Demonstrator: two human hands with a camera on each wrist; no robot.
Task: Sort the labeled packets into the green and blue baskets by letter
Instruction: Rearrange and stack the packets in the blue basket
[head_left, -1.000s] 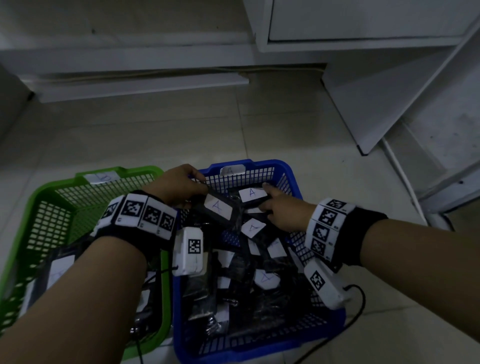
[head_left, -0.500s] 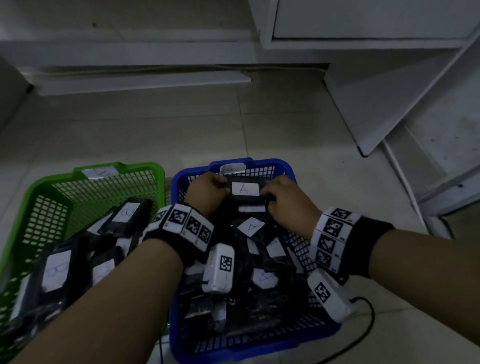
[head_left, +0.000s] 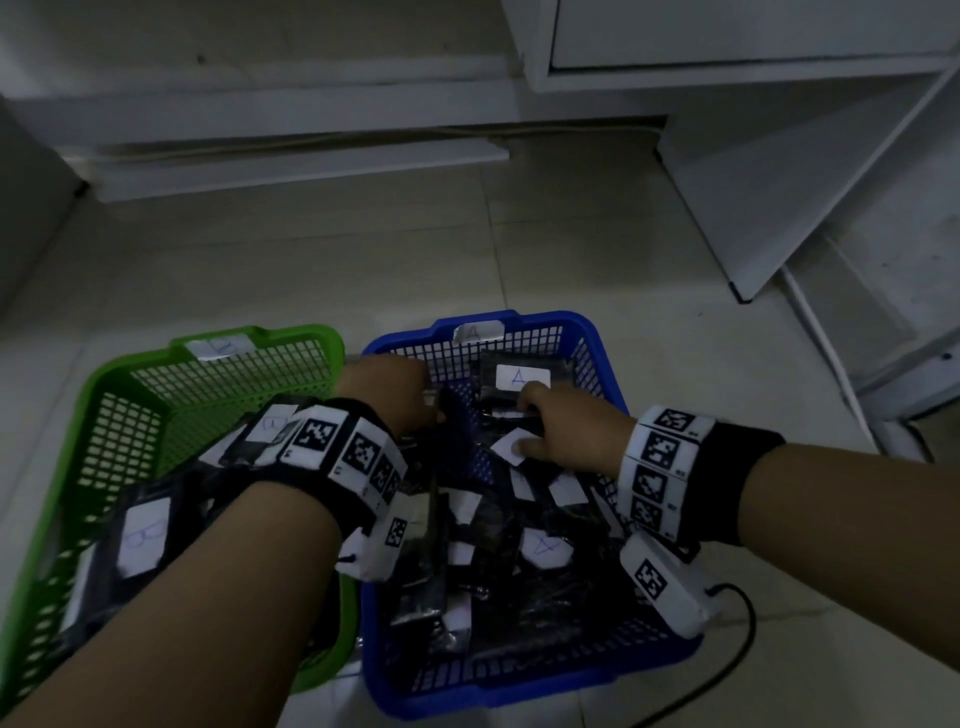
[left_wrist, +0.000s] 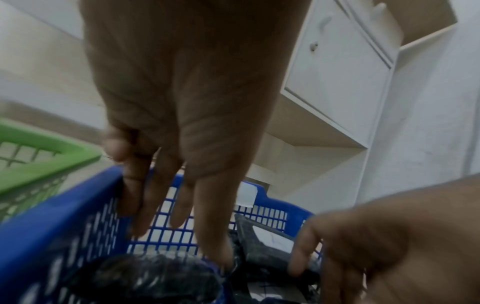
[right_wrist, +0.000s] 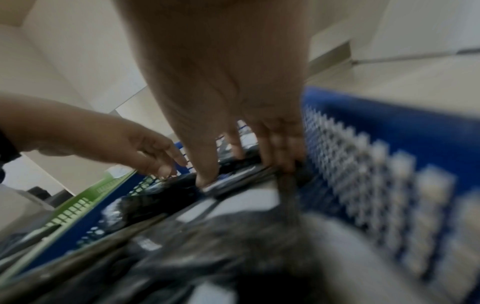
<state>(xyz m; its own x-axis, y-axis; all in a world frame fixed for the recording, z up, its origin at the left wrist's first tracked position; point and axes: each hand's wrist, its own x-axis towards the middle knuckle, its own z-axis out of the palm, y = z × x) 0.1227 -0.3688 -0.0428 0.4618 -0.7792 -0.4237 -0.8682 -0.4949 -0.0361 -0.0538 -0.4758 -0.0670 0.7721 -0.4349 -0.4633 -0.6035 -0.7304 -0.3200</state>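
The blue basket (head_left: 597, 332) on the right, tagged A, holds several dark packets with white labels. One packet marked A (head_left: 522, 376) leans against its far wall. My left hand (head_left: 387, 395) hangs in the basket's far-left corner with straight fingers (left_wrist: 140, 222) and holds nothing. My right hand (head_left: 550, 431) lies on the pile just below the A packet, its thumb (head_left: 519, 447) on a white label; the right wrist view is blurred. The green basket (head_left: 130, 364) on the left holds packets marked B (head_left: 145, 535).
Both baskets stand side by side on a pale tiled floor (head_left: 311, 270). White cabinet panels (head_left: 779, 182) rise at the back and right. A black cable (head_left: 737, 639) trails by the blue basket's near-right corner.
Both hands held the A packet at the blue basket's far end; now it leans there alone. My left hand moved left to the corner and my right hand drew back onto the pile.
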